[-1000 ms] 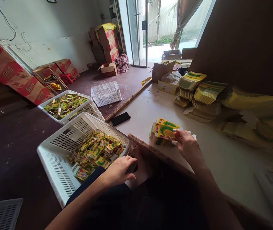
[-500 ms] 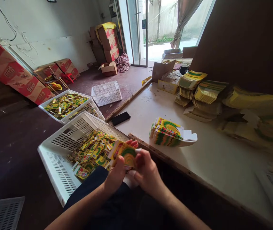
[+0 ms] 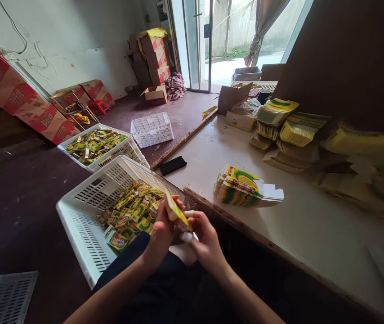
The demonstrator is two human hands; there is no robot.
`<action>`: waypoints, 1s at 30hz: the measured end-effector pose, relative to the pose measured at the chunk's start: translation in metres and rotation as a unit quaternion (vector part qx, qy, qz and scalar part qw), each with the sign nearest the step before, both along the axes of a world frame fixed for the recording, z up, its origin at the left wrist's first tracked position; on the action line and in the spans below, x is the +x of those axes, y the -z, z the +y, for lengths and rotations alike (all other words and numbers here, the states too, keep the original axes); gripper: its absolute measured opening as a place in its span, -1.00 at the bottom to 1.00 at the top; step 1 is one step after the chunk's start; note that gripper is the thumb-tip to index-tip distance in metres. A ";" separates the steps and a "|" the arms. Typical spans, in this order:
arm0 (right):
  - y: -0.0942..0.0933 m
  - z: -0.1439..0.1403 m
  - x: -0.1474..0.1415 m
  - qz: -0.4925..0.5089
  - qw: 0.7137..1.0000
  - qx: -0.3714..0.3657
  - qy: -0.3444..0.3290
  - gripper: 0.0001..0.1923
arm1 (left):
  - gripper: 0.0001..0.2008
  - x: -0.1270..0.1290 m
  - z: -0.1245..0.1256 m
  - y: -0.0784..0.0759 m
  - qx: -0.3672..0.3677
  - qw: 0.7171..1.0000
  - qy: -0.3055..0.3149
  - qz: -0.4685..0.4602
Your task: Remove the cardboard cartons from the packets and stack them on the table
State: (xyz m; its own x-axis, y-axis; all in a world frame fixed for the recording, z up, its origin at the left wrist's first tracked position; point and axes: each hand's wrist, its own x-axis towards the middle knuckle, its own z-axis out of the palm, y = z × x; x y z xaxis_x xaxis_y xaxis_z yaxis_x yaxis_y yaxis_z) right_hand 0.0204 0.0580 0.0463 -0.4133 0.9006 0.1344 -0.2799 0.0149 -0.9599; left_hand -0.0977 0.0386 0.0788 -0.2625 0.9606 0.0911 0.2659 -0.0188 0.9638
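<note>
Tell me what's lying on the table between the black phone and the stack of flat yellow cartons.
Nothing: in the head view, the table between the black phone and the stack of flat yellow cartons is bare pale surface.

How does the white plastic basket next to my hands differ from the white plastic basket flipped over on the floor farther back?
The near white basket sits upright, holding yellow-green packets; the far white basket lies upside down, bottom up, holding nothing visible. Both are slotted white plastic.

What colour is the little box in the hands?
Yellow with green and red, seen in the head view: little box.
</note>
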 end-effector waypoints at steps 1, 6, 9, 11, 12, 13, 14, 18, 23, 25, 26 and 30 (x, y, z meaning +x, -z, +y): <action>0.001 0.004 0.005 0.001 1.000 0.005 0.007 -0.75 | -0.25 -0.002 0.001 0.001 0.007 1.000 -0.009 -0.016; 0.004 0.018 0.036 -0.060 0.995 0.064 0.037 -0.88 | -0.72 -0.010 0.005 -0.004 0.008 0.995 0.011 -0.095; 0.004 0.027 0.053 -0.146 0.968 0.186 0.080 -0.87 | -0.46 -0.019 0.005 -0.013 0.040 0.991 0.080 -0.099; 0.002 0.032 0.063 -0.215 0.922 0.300 0.116 -0.83 | -0.23 -0.026 0.004 -0.015 0.062 0.990 0.107 -0.068; 0.001 0.034 0.066 -0.244 0.894 0.353 0.128 -0.81 | -0.15 -0.029 0.004 -0.015 0.054 0.991 0.122 -0.032; 0.000 0.035 0.067 -0.266 0.868 0.397 0.133 -0.79 | -0.11 -0.030 0.004 -0.013 0.032 0.989 0.140 0.018; 0.000 0.034 0.066 -0.282 0.847 0.431 0.129 -0.77 | -0.06 -0.030 0.003 -0.010 0.001 0.984 0.162 0.076; -0.001 0.021 0.053 -0.281 0.822 0.488 0.091 -0.70 | -0.05 -0.018 0.001 0.007 -0.080 0.947 0.208 0.231; 0.008 0.012 0.040 -0.184 0.911 0.295 0.223 -0.38 | -0.31 -0.011 -0.001 0.009 -0.009 0.948 0.148 0.282; 0.011 0.014 0.037 -0.121 0.964 0.155 0.178 -0.41 | -0.29 -0.010 -0.002 0.008 0.043 0.937 0.150 0.311; 0.013 0.015 0.035 -0.087 0.985 0.081 0.125 -0.44 | -0.28 -0.009 -0.003 0.009 0.070 0.930 0.158 0.324; 0.012 0.015 0.030 0.043 0.986 -0.140 -0.081 -0.36 | -0.30 -0.002 -0.005 0.012 0.152 0.899 0.214 0.352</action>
